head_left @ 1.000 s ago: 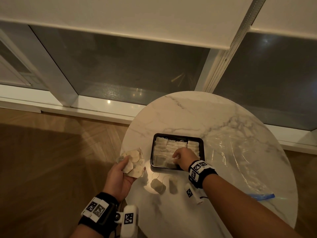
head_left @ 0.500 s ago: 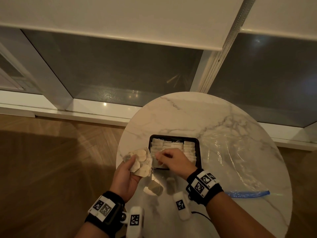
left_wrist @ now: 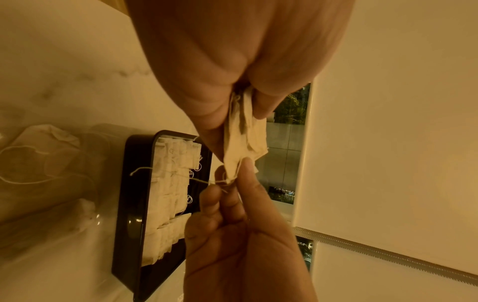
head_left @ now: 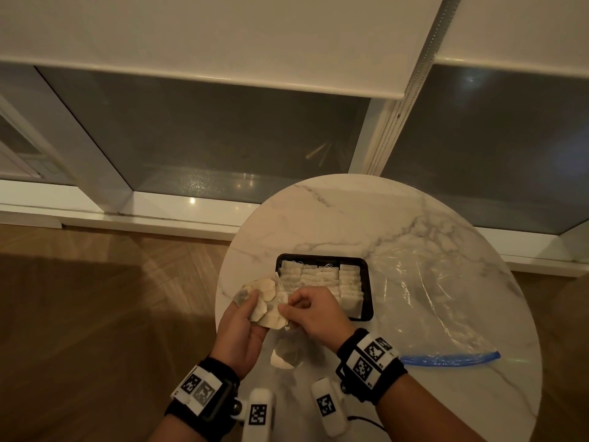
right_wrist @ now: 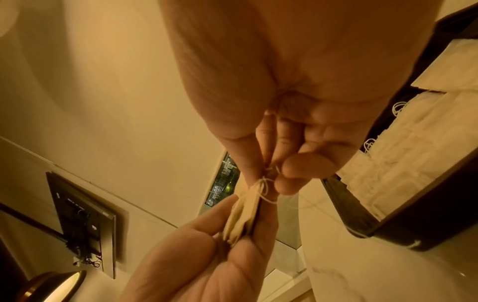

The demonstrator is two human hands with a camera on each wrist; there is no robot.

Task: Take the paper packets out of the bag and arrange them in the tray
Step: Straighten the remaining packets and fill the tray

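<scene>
My left hand (head_left: 247, 309) grips a fanned stack of beige paper packets (head_left: 266, 301) at the table's left edge. My right hand (head_left: 291, 306) pinches the corner and string of one packet (left_wrist: 240, 163) in that stack; the same pinch shows in the right wrist view on the packet (right_wrist: 245, 206). Behind the hands sits the black tray (head_left: 368, 275), filled with rows of white packets (head_left: 322, 277). The clear plastic bag (head_left: 427, 301) with a blue zip strip lies flat to the right of the tray.
A round marble table (head_left: 350, 218) carries everything. One loose packet (head_left: 287, 354) with its string lies on the table below the hands. Wooden floor lies to the left, and a window with a lowered blind stands behind.
My right hand left the tray, moved left to the stack in my left hand, and now pinches a packet there. My left hand moved slightly right toward the tray.
</scene>
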